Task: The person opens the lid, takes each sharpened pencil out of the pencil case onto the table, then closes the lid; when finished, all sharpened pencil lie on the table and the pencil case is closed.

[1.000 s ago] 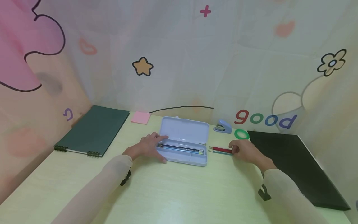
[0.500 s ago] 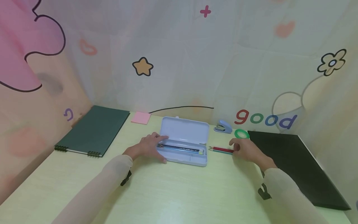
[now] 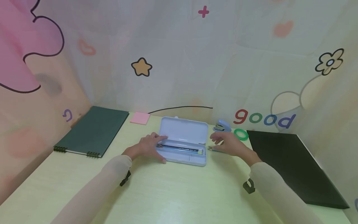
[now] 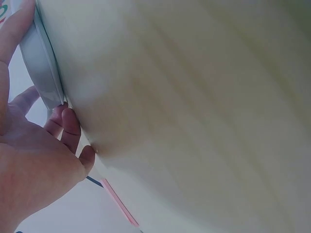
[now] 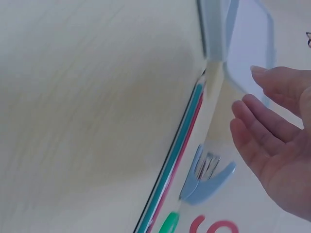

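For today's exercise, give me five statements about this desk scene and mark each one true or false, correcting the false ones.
1. The pencil case lies open with pencils inside. True.
2. The left hand rests on the left end of the pencil case. True.
3. The right hand grips the stapler. False: it hovers open over the two pencils beside the case, holding nothing.
4. The green tape ring lies inside the pencil case. False: it lies on the desk near the black folder.
5. The pink sticky notes lie between the green notebook and the pencil case. True.
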Demonstrator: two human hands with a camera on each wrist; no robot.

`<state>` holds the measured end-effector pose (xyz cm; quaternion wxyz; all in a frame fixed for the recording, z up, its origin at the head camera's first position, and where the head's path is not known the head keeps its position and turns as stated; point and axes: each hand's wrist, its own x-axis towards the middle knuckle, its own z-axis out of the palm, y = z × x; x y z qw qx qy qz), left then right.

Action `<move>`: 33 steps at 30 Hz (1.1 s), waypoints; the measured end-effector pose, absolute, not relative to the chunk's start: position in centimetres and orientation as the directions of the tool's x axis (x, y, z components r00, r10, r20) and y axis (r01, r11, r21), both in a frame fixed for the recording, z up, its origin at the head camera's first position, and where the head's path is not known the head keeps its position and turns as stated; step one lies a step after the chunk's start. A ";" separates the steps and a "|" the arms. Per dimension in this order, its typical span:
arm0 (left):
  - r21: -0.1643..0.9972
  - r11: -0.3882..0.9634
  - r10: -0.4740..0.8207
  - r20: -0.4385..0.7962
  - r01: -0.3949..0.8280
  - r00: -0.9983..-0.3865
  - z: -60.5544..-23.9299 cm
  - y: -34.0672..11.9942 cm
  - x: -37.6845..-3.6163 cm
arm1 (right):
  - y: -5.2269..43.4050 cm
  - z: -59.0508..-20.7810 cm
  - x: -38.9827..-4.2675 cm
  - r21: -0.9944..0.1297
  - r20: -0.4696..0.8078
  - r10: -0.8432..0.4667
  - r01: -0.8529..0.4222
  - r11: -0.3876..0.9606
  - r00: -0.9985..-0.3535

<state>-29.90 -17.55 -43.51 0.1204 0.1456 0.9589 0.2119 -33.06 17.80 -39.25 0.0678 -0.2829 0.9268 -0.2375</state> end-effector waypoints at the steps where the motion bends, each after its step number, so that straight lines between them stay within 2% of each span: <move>1: 0.442 0.867 0.331 -0.171 0.227 -0.928 -43.5 -17.6 -29.9 | 17.3 -39.1 -33.1 -0.489 -0.004 -0.569 -0.494 0.719 -0.823; 10: 0.446 0.866 0.331 -0.174 0.225 -0.928 -44.1 -17.5 -30.1 | 11.8 -38.4 -32.9 -0.552 -0.168 -0.658 -0.482 0.680 -0.734; 15: 0.449 0.863 0.340 -0.173 0.233 -0.925 -44.6 -17.3 -30.3 | 9.6 -38.9 -32.9 -0.516 -0.188 -0.696 -0.533 0.670 -0.693; 33: 0.419 0.878 0.333 -0.183 0.233 -0.925 -43.7 -17.6 -30.2 | 5.9 -39.8 -33.0 -0.343 -0.250 -0.692 -0.606 0.718 -0.678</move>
